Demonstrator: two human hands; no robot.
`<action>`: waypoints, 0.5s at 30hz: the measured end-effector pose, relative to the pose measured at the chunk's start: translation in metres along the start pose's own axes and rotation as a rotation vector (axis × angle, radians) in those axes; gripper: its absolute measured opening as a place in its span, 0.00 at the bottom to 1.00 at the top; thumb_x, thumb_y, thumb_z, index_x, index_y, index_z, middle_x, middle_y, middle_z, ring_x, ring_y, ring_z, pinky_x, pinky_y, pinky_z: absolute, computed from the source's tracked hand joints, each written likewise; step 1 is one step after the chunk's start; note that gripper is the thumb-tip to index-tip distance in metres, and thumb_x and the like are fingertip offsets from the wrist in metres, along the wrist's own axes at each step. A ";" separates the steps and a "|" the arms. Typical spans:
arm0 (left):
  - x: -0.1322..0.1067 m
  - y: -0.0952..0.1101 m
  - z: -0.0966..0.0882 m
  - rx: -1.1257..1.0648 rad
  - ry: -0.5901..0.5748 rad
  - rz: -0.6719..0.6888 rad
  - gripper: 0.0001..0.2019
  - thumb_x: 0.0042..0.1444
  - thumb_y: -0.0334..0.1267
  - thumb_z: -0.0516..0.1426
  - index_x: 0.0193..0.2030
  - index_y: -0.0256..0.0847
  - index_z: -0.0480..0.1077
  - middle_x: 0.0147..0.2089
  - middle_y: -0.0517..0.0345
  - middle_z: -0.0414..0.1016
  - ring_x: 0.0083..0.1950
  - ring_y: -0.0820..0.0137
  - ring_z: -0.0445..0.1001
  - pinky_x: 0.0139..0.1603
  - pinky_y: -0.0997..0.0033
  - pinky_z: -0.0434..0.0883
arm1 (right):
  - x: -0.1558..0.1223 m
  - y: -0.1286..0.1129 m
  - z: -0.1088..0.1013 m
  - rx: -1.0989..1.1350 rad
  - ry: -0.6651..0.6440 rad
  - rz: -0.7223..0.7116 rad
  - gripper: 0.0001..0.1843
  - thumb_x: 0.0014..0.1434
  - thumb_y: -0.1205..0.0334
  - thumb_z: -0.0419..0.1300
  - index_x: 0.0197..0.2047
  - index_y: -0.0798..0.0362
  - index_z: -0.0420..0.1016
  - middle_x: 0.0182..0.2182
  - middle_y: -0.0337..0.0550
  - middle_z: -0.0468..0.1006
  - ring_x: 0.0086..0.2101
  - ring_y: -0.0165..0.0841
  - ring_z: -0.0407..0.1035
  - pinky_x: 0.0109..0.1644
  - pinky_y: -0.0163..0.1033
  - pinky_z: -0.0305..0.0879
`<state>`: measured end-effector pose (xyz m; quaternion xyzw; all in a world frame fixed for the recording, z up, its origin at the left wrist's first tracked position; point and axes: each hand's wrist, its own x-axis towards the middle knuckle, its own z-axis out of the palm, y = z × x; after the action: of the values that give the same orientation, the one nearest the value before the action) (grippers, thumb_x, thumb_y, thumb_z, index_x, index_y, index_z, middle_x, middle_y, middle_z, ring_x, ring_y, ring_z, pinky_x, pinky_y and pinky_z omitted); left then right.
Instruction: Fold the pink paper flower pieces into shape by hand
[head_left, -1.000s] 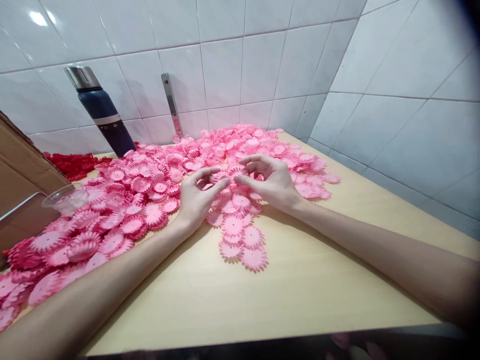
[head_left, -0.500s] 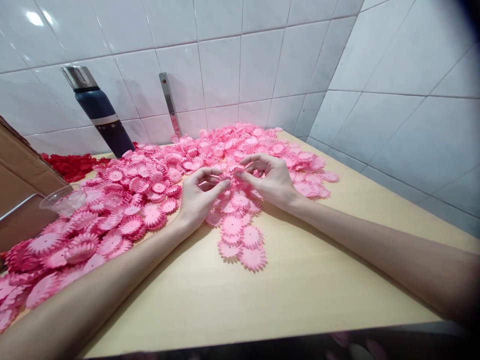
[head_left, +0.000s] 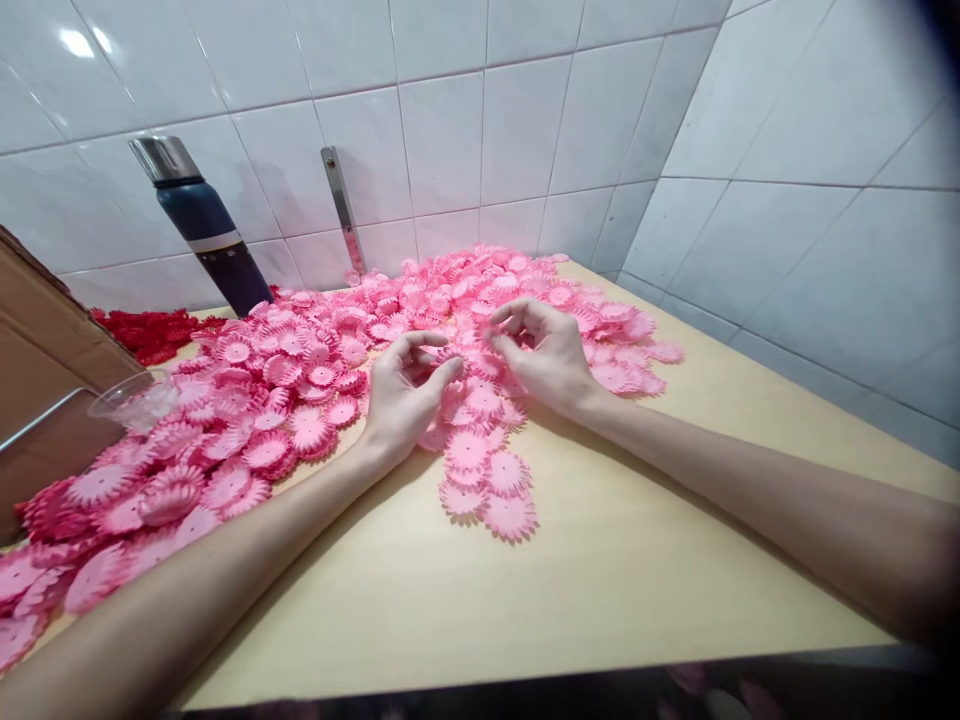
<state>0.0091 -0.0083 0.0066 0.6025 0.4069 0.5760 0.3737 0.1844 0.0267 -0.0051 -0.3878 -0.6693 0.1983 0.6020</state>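
Flower-shaped discs (head_left: 322, 375) lie across the left and back of the table (head_left: 637, 560); behind them at left, an insulated bottle (head_left: 214, 235) before the tiled wall (head_left: 442, 130); far left, a cardboard box (head_left: 45, 310).

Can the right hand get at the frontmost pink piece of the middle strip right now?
Probably yes: the frontmost pink piece lies largely uncovered, on the wearer's side of the right hand. The left hand is off to one side, and nothing stands over the piece.
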 end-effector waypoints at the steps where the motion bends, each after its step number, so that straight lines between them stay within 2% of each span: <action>1: 0.000 0.000 0.000 0.000 0.002 0.011 0.12 0.47 0.34 0.65 0.39 0.37 0.70 0.28 0.62 0.70 0.31 0.75 0.72 0.35 0.75 0.73 | 0.001 0.001 -0.001 -0.008 0.071 0.041 0.07 0.55 0.64 0.64 0.36 0.52 0.70 0.22 0.34 0.69 0.23 0.28 0.64 0.26 0.36 0.61; 2: 0.000 -0.001 0.000 0.006 0.009 0.019 0.12 0.47 0.34 0.65 0.39 0.37 0.70 0.27 0.63 0.70 0.31 0.76 0.72 0.35 0.76 0.72 | 0.002 0.001 -0.002 -0.011 0.087 0.047 0.08 0.54 0.64 0.64 0.38 0.52 0.70 0.21 0.33 0.67 0.21 0.28 0.63 0.25 0.36 0.60; 3: 0.000 -0.002 -0.001 0.014 0.014 0.020 0.12 0.47 0.34 0.65 0.39 0.37 0.70 0.27 0.63 0.70 0.31 0.75 0.72 0.34 0.76 0.72 | 0.002 0.001 -0.002 -0.013 0.038 0.017 0.10 0.55 0.64 0.64 0.40 0.52 0.69 0.21 0.33 0.68 0.22 0.28 0.64 0.26 0.36 0.61; 6: 0.003 -0.006 -0.003 0.009 0.014 0.018 0.14 0.47 0.36 0.66 0.40 0.38 0.69 0.30 0.61 0.71 0.32 0.73 0.73 0.34 0.74 0.73 | -0.002 -0.005 0.001 -0.103 -0.094 -0.179 0.06 0.56 0.66 0.63 0.38 0.51 0.70 0.29 0.39 0.74 0.29 0.32 0.68 0.35 0.40 0.66; 8: 0.005 -0.008 -0.004 -0.014 0.030 0.021 0.15 0.47 0.37 0.66 0.40 0.39 0.68 0.34 0.60 0.72 0.34 0.73 0.74 0.37 0.71 0.75 | -0.006 -0.008 0.004 -0.249 -0.105 -0.310 0.05 0.55 0.65 0.64 0.36 0.52 0.72 0.34 0.43 0.76 0.38 0.38 0.69 0.45 0.47 0.66; 10: 0.006 -0.009 -0.005 -0.030 0.052 0.032 0.15 0.46 0.37 0.67 0.38 0.39 0.68 0.35 0.60 0.72 0.35 0.73 0.74 0.39 0.70 0.75 | -0.008 -0.009 0.006 -0.362 -0.057 -0.377 0.07 0.53 0.62 0.67 0.35 0.52 0.74 0.39 0.48 0.76 0.44 0.42 0.67 0.50 0.51 0.62; 12: 0.006 -0.009 -0.005 -0.029 0.041 0.041 0.14 0.45 0.37 0.67 0.38 0.39 0.69 0.35 0.60 0.73 0.35 0.72 0.75 0.39 0.70 0.75 | -0.010 -0.009 0.006 -0.390 -0.026 -0.411 0.10 0.51 0.57 0.69 0.34 0.52 0.75 0.40 0.49 0.76 0.43 0.43 0.67 0.50 0.52 0.61; 15: 0.005 -0.007 -0.005 -0.022 -0.007 0.046 0.14 0.45 0.38 0.67 0.37 0.39 0.72 0.37 0.58 0.75 0.37 0.71 0.75 0.39 0.72 0.75 | -0.012 -0.008 0.006 -0.343 -0.110 -0.475 0.09 0.53 0.57 0.68 0.30 0.51 0.75 0.33 0.44 0.78 0.38 0.39 0.67 0.46 0.48 0.61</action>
<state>0.0038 -0.0007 0.0026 0.6095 0.3853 0.5866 0.3686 0.1762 0.0137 -0.0081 -0.3048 -0.7967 -0.0434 0.5201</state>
